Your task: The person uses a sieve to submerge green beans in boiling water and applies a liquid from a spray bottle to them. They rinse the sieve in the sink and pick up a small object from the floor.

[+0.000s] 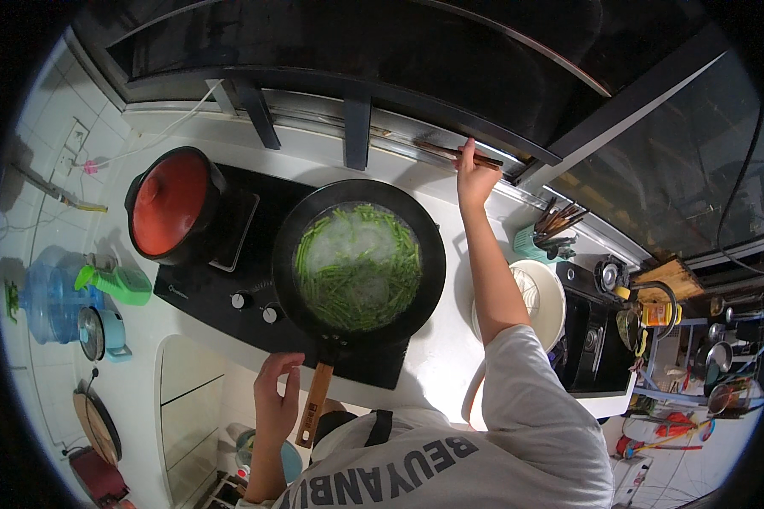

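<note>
My right hand (474,172), stretched far forward by the window sill, is closed around a pair of dark wooden chopsticks (446,149). My left hand (279,389) is held beside the wooden handle (315,404) of a black wok (431,267), its fingers curled apart and holding nothing. Cut green beans (356,286) lie in steaming water inside the wok, which sits on a black two-burner cooktop (382,369). Left of the wok stands a black pot (211,191) with a red lid (172,203).
A green spray bottle (124,284), a light blue pot (116,334) and a large water jug (51,292) stand at the left. Right of my arm are a cream bucket (555,305) with a wire strainer (527,286), a green utensil holder (528,245) and the sink (595,343).
</note>
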Available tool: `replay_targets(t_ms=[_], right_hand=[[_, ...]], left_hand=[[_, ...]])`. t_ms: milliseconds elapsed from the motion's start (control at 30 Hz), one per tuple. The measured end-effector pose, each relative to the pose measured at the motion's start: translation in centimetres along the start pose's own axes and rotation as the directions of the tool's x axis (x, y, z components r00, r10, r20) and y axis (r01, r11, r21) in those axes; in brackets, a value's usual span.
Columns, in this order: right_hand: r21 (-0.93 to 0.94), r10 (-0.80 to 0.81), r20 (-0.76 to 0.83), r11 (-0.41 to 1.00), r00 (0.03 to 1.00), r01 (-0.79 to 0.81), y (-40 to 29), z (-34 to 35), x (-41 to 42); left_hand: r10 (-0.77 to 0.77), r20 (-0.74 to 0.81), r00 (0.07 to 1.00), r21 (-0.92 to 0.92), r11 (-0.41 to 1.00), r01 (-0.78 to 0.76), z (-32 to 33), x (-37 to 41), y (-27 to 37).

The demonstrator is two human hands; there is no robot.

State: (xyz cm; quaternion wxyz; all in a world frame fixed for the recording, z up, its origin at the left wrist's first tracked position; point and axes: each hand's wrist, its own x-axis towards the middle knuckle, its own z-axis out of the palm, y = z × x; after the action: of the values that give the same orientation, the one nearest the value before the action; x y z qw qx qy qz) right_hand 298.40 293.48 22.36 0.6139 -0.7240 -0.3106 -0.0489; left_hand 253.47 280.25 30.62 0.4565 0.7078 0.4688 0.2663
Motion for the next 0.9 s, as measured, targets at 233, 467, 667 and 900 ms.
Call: replay_targets(t_ms=[233,467,667,900], right_hand=[[-0.085,-0.081,0.044,0.993,0.996,0.084,-0.1,0.4,-0.1],[0.188,0.073,-0.031,0.98,0.997,-0.066,-0.5,1.0,0.2],[0.312,0.25,-0.168,0.931,0.954,-0.189,0.4,0.7,0.4],[0.365,0.299,-0.201,0.907,0.933,-0.212,0.9,-0.7,0.3]], left_hand=[[0.028,-0.036,0.999,0.048,0.998,-0.026,-0.6,-0.1,0.4],[-0.026,-0.128,0.991,0.003,1.0,0.026,-1.2,-0.3,1.2],[-0.05,-0.144,0.988,0.001,0.999,0.051,-1.4,-0.6,1.3],[-0.041,-0.143,0.989,0.009,0.999,0.043,-1.6,-0.8,1.5]])
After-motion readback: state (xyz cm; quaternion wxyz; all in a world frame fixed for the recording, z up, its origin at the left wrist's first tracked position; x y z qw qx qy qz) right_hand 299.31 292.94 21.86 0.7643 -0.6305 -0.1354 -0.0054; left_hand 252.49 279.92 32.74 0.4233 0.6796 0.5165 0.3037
